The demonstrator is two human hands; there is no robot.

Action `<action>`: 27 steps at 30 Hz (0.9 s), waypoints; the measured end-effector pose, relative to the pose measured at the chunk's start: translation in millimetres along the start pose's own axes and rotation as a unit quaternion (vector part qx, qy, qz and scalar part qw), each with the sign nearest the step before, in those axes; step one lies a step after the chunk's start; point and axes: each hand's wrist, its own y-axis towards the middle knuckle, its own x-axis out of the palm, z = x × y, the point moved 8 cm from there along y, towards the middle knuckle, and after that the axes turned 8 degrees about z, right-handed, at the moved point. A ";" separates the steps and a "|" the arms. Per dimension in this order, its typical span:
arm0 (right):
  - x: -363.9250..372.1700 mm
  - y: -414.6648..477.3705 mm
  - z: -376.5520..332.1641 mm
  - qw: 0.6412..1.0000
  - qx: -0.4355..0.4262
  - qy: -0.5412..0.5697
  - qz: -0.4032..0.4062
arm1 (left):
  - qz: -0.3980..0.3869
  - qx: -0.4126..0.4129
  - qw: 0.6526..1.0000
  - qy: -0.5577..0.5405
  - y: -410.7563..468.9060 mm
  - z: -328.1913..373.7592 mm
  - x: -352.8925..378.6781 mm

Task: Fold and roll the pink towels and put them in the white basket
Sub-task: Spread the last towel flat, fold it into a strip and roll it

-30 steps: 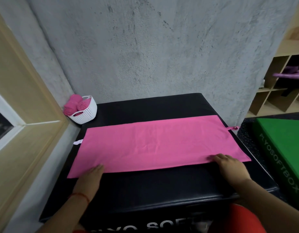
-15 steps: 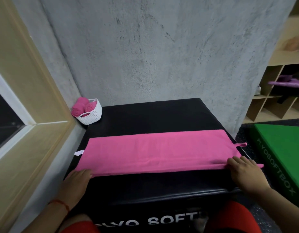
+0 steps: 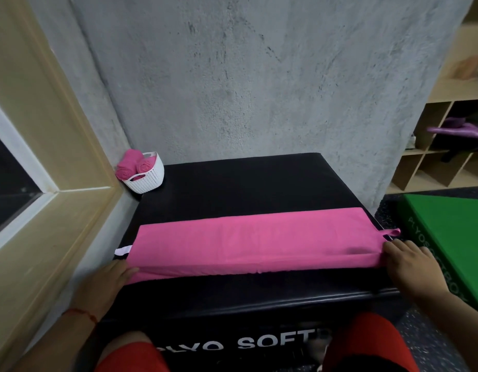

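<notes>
A pink towel [image 3: 254, 240] lies as a long strip across the black padded box [image 3: 240, 183], its near edge lifted and folded over. My left hand [image 3: 106, 280] grips the towel's near left corner. My right hand [image 3: 409, 261] grips the near right corner beside the towel's hanging loop. A white label sticks out at the towel's left end. The white basket [image 3: 147, 178] stands at the box's far left corner, tilted against the wall, with two rolled pink towels [image 3: 133, 165] in it.
A grey concrete wall rises just behind the box. A wooden window frame [image 3: 57, 183] runs along the left. A green soft box [image 3: 452, 237] sits on the floor to the right, with wooden cubby shelves [image 3: 447, 157] behind it.
Both hands have lifted the towel's near edge and carried it away from me, so the strip looks narrower. The view has tilted and shifted toward the box front.
</notes>
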 end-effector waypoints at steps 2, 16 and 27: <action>1.6 12.4 1.5 1.000 0.006 -0.002 0.004 | -0.055 -0.095 0.993 -0.050 4.1 -26.0 17.5; 60.3 120.4 7.7 1.000 0.029 -0.009 -0.006 | -0.152 -0.098 0.980 -0.084 112.2 -65.5 75.6; 179.2 163.1 -7.9 0.992 0.044 -0.037 -0.112 | -0.197 -0.099 0.974 -0.055 115.8 -80.1 199.3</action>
